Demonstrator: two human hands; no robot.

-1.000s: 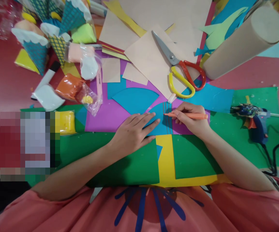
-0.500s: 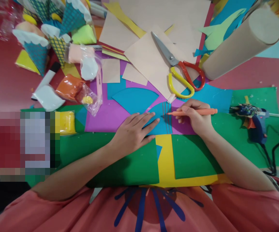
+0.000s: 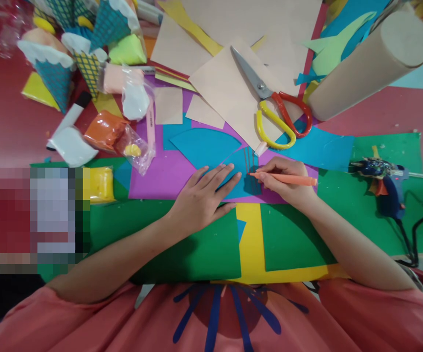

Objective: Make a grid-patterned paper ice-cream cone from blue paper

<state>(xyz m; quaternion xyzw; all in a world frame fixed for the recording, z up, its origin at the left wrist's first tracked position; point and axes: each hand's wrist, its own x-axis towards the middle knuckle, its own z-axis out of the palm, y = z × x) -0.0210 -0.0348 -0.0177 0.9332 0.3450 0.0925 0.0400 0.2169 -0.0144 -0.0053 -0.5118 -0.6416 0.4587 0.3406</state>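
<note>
My left hand [image 3: 206,195] lies flat with fingers spread, pressing a blue foam piece [image 3: 238,168] against the purple sheet [image 3: 152,178]. In my right hand [image 3: 292,183] an orange marker [image 3: 295,179] is gripped near its tip, which touches the blue piece. Several thin dark lines run down the right part of that piece, partly in the hand's shadow. A second blue fan-shaped piece [image 3: 206,146] sits just above my left fingers. The marker's cap [image 3: 260,148] rests above the drawn lines.
Scissors [image 3: 262,90] with red and yellow handles lie on beige sheets [image 3: 211,73]. At right are a beige roll [image 3: 368,66] and a glue gun [image 3: 390,190] with its cord. Decorated paper cones [image 3: 53,78] and clay packets [image 3: 104,131] crowd the left.
My right hand and the marker have shifted a little left, the tip moving across the lines. The blue piece has turned slightly under my left hand, which stays flat.
</note>
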